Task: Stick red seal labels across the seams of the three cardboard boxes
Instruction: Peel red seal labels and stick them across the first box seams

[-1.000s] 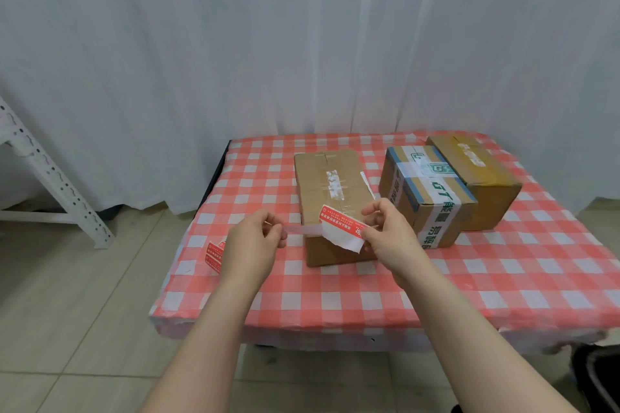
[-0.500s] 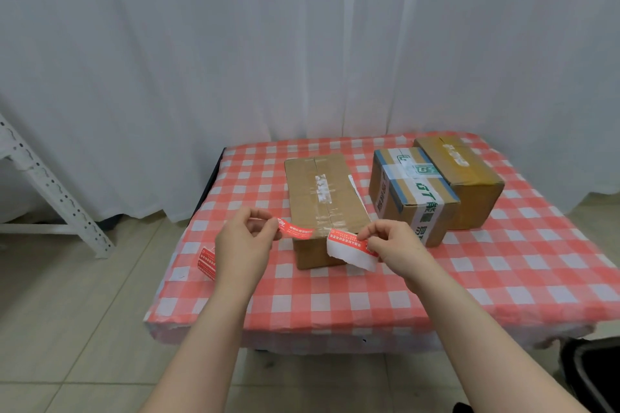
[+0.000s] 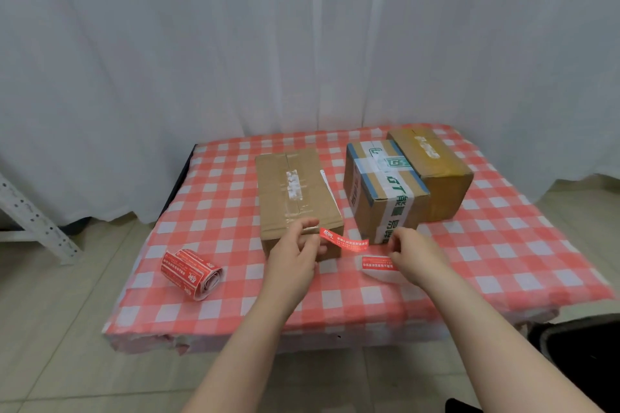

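The left hand [image 3: 295, 254] pinches one end of the red seal label [image 3: 345, 241], in front of the plain cardboard box [image 3: 297, 191]; the right hand [image 3: 416, 258] grips the backing strip [image 3: 375, 265]. The label should go on taut, square across the seam.

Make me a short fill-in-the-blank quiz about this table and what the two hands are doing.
1. Counting the plain brown box, the checked tablecloth carries ____ cardboard boxes.
2. The left hand pinches one end of a peeled label coloured ____.
3. The hand holding the backing strip is the person's ____ one.
4. The roll of labels lies to the ____ of the plain brown box.

Missing words: three; red; right; left.
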